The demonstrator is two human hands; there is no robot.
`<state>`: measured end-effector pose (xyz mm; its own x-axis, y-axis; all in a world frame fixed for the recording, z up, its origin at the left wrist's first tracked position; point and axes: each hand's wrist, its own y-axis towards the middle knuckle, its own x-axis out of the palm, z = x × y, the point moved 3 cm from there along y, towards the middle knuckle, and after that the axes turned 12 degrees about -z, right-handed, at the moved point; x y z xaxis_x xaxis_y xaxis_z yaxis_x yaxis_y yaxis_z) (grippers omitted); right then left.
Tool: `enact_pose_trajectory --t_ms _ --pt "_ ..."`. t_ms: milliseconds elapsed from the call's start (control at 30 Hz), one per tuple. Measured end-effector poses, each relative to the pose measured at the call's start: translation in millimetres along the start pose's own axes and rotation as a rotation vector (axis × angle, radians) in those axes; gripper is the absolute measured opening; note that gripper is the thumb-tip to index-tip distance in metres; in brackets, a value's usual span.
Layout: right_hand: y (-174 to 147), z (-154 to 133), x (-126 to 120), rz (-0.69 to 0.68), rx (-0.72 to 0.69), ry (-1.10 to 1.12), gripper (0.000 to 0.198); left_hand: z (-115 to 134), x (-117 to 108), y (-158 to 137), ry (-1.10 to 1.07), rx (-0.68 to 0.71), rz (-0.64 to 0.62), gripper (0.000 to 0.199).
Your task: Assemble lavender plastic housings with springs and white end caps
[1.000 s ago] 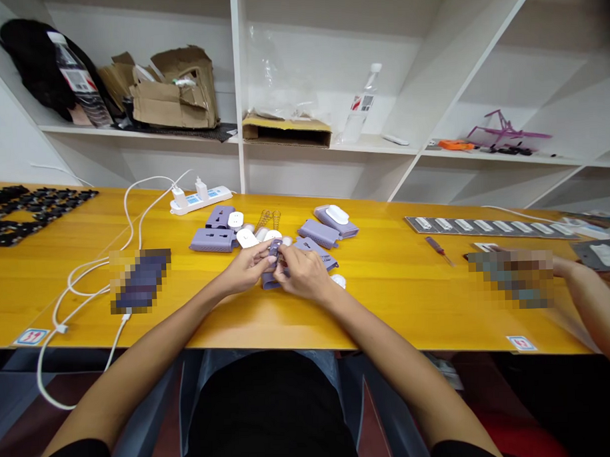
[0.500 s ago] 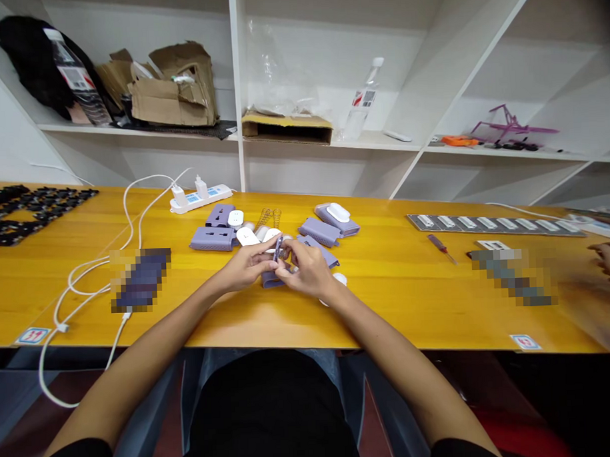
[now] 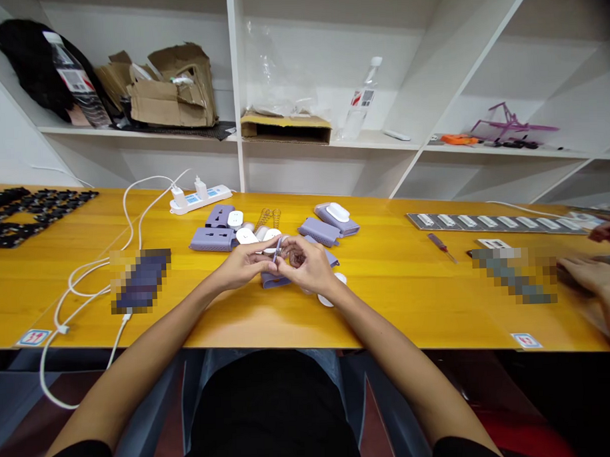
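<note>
One yellow table (image 3: 406,271) beneath white shelves (image 3: 328,172)

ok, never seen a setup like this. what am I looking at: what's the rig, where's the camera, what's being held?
There's no robot here: just a person's bare left hand and right hand. Every picture comes from one camera worn on that person's head, looking forward and down.

The fingers of both hands hold a small thin piece over the yellow table; it's too small to identify. Around them lie purple shells, white rounded pieces and wire springs. Farther back is a white power strip; to the right, a screwdriver. The hands at the far right belong to someone else.
</note>
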<state>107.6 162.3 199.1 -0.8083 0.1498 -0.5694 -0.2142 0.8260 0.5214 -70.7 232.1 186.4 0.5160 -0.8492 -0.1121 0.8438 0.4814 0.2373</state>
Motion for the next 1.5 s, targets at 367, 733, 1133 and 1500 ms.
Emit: enact_pose_trajectory --t_ms 367,733,1133,1500 --pt "3 2 -4 -0.041 0.040 0.082 0.022 -2 2 -2 -0.056 -0.067 -0.024 0.089" --pt "3 -1 -5 -0.101 0.058 0.085 0.021 0 -1 -1 -0.035 -0.040 -0.004 0.085" --pt "5 2 -5 -0.080 0.122 0.193 0.021 8 8 1 -0.053 0.021 -0.054 0.065" --pt "7 13 -7 0.004 0.143 0.242 0.021 7 17 2 -0.058 0.003 -0.040 0.069"
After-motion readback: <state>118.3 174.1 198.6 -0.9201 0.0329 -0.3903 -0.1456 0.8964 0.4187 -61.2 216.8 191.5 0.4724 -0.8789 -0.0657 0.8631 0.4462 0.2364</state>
